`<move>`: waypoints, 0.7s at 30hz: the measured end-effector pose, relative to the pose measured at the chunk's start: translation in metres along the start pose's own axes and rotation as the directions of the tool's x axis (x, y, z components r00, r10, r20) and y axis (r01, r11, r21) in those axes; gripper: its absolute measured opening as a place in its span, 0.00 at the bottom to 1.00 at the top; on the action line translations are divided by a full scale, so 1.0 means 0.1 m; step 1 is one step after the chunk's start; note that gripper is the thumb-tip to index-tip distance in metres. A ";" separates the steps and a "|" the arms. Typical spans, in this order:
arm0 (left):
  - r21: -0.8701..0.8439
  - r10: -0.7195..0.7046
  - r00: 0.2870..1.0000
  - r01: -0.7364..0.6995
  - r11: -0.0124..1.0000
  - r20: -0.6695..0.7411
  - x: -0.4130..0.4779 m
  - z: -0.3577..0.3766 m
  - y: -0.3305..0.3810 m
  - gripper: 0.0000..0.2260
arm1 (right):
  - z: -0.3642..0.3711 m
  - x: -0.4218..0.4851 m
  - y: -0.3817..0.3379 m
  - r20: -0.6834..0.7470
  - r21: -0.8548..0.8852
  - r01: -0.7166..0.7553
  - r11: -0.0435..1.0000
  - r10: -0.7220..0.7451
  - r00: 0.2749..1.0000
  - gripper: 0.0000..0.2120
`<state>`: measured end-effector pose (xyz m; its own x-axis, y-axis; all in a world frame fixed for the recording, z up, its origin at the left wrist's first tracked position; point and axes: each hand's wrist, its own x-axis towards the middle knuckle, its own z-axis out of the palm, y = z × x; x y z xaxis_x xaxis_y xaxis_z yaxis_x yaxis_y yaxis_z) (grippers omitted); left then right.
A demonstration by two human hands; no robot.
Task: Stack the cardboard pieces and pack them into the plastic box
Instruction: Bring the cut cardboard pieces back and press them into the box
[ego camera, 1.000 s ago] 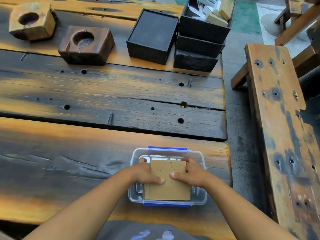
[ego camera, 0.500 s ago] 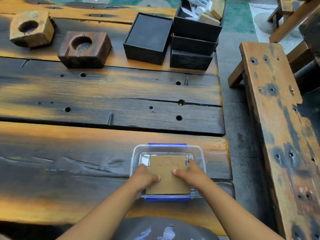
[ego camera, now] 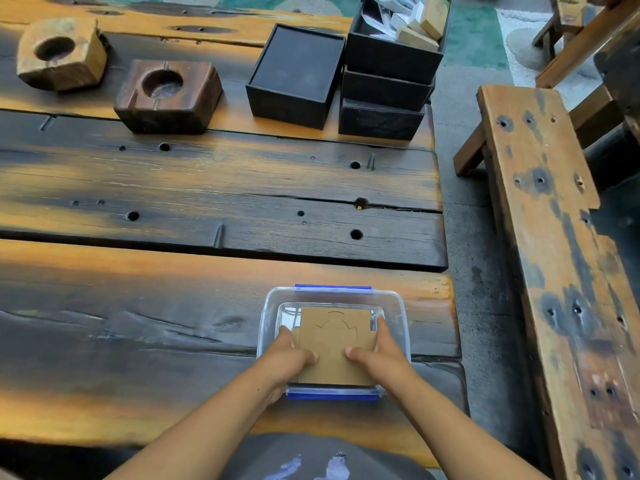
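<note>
A clear plastic box (ego camera: 398, 306) with blue clips on its far and near rims sits near the table's front right corner. Inside it lies a stack of brown cardboard pieces (ego camera: 334, 336), the top one marked with a cut outline. My left hand (ego camera: 289, 358) grips the stack's left edge, thumb on top. My right hand (ego camera: 379, 355) grips its right edge the same way. The stack rests low within the box walls. Its lower layers are hidden under the top piece.
Two wooden blocks with round hollows (ego camera: 60, 51) (ego camera: 168, 95) stand at the back left. A black box (ego camera: 296, 76) and stacked black trays (ego camera: 389, 81) holding small items stand at the back. A wooden bench (ego camera: 554, 254) runs along the right.
The cardboard stack has sunk deeper into the box, and both hands have slid toward its near end. The head view has shifted slightly.
</note>
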<state>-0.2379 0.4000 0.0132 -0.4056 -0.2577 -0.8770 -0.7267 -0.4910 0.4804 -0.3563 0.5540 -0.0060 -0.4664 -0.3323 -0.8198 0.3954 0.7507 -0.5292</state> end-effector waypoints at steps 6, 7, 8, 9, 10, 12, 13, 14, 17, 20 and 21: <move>-0.004 -0.026 0.997 0.026 1.000 0.076 0.01 -0.10 0.08 0.16 | -0.13 0.05 -0.08 0.090 0.089 0.023 0.996 -0.031 0.995 0.43; 0.055 -0.023 0.999 0.020 0.998 0.049 0.02 -0.12 0.15 0.16 | -0.17 0.07 -0.14 0.080 0.082 0.006 0.997 -0.012 0.997 0.41; 0.138 -0.017 1.000 0.013 0.990 0.026 0.04 -0.15 0.21 0.20 | -0.21 0.09 -0.22 0.070 0.047 -0.002 0.999 -0.001 0.998 0.39; 0.223 -0.016 1.000 0.012 0.975 0.019 0.07 -0.18 0.28 0.24 | -0.25 0.11 -0.29 0.065 -0.005 0.001 1.000 -0.001 0.998 0.36; 0.298 -0.020 0.999 0.008 0.955 0.037 0.08 -0.20 0.35 0.24 | -0.27 0.12 -0.35 0.072 -0.071 0.010 0.997 -0.005 0.997 0.33; 0.399 -0.045 0.993 -0.003 0.917 0.112 0.11 -0.19 0.43 0.21 | -0.28 0.15 -0.43 0.103 -0.190 0.045 0.981 -0.026 0.994 0.28; 0.438 -0.059 0.988 -0.009 0.899 0.142 0.12 -0.18 0.45 0.20 | -0.27 0.17 -0.44 0.112 -0.224 0.055 0.973 -0.030 0.993 0.27; 0.482 -0.067 0.986 -0.016 0.876 0.154 0.13 -0.16 0.47 0.20 | -0.27 0.18 -0.45 0.115 -0.241 0.056 0.969 -0.028 0.993 0.27; 0.589 -0.050 0.991 -0.034 0.807 0.126 0.20 -0.16 0.49 0.23 | -0.29 0.21 -0.48 0.120 -0.276 0.019 0.961 0.015 0.993 0.30; 0.700 -0.073 0.990 -0.030 0.713 0.117 0.24 -0.17 0.52 0.30 | -0.31 0.21 -0.49 0.127 -0.327 -0.019 0.945 0.064 0.990 0.40; 0.740 -0.086 0.990 -0.022 0.672 0.107 0.25 -0.17 0.52 0.33 | -0.31 0.21 -0.48 0.128 -0.339 -0.023 0.941 0.070 0.989 0.43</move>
<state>-0.2761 0.3540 0.0161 -0.3984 -0.1234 -0.9089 -0.8899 0.2919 0.3505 -0.4102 0.5285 0.0090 -0.3321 -0.3495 -0.8761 0.1142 0.9071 -0.4051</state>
